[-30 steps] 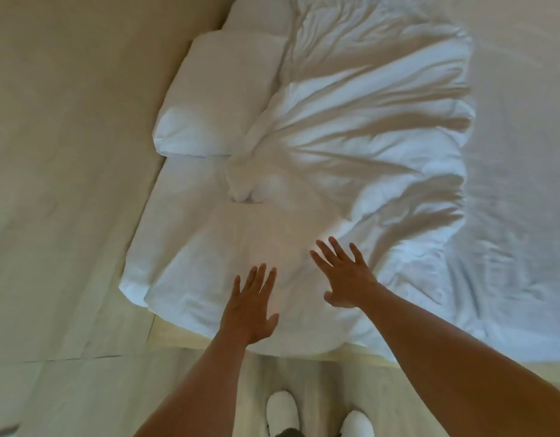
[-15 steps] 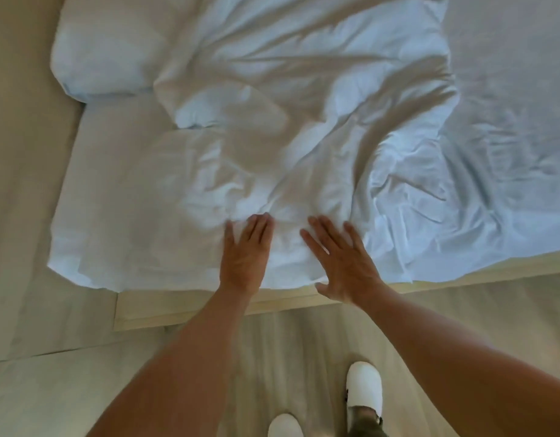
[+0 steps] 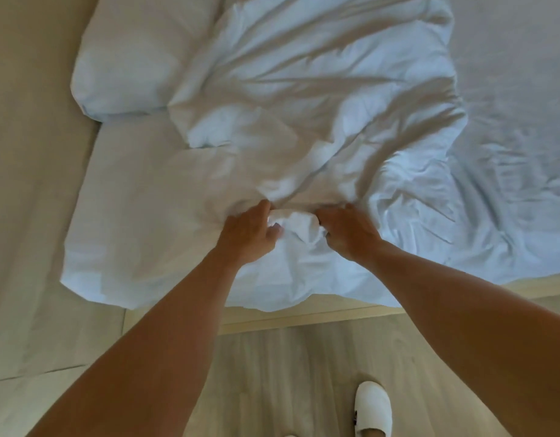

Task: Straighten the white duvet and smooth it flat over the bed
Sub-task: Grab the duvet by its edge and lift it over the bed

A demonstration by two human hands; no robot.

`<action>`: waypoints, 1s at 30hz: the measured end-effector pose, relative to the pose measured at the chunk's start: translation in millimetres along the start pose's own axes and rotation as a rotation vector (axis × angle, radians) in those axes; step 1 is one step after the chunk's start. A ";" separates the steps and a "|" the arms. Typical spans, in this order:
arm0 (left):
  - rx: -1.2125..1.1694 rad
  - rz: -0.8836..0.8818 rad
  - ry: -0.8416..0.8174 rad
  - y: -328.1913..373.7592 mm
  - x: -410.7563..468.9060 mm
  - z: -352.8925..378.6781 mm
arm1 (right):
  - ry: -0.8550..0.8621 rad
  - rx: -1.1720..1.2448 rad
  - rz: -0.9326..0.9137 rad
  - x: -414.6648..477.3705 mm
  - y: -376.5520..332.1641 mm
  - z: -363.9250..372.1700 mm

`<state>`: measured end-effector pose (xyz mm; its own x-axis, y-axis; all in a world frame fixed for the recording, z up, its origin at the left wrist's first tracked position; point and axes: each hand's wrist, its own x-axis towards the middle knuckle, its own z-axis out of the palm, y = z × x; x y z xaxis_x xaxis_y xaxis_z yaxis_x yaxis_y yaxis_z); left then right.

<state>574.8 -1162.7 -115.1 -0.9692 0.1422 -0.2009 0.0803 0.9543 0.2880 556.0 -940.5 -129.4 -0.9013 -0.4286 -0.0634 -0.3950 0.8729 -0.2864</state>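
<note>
**Duvet bunched at the bed's near edge, both hands gripping a fold**

Duvet [image 3: 319,89] heaped and deeply creased across the near-left part of the bed [image 3: 518,74], one end overlapping the pillow [image 3: 127,58], the near hem drooping over the bed's side above the wooden floor [image 3: 272,367]. Bare rumpled sheet to the right, uncovered.

Left hand [image 3: 248,233] and right hand [image 3: 348,233] close together near that hem, each curled shut on the same small ridge of white cloth. Left fingers [image 3: 261,209] hooked over the ridge from one side, thumb tucked under; right fingers [image 3: 332,212] closed on the other side. Creases fanning outward from the pinch, so fabric probably under light tension.

Handling, as judged: soft, padded, light enough to lift yet bulky; no stiffness, so likely to sag and drag rather than slide as one piece. Cotton-like cover apparently not slippery, good for a pinch. Little risk of damage.

Best hold, probably: not mid-panel as now, but along the hem with hands set well apart, ideally toward the corners, to spread the pull and shake the heap open rightward. Afterwards open palms for sweeping out wrinkles. One white slipper [image 3: 371,411] visible below on the floor.
</note>
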 end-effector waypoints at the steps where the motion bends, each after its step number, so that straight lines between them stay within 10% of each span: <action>1: 0.059 0.000 0.009 2.3 -5.5 3.4 | -0.006 0.016 0.025 5.9 0.6 -6.7; 6: 0.398 0.021 0.175 11.3 -28.9 28.3 | -0.213 0.091 0.138 34.1 2.9 -35.7; 12: -0.280 -0.098 -0.022 -4.7 8.7 -12.4 | -0.501 0.319 0.127 44.5 25.6 -54.0; 30: 0.058 -0.041 0.125 45.7 11.6 -84.2 | -0.056 0.037 0.081 7.7 6.9 -81.0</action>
<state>547.6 -1139.6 -25.4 -0.9931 0.0719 -0.0924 0.0494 0.9728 0.2264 531.9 -918.8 -54.4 -0.9182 -0.3702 -0.1408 -0.3135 0.8966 -0.3129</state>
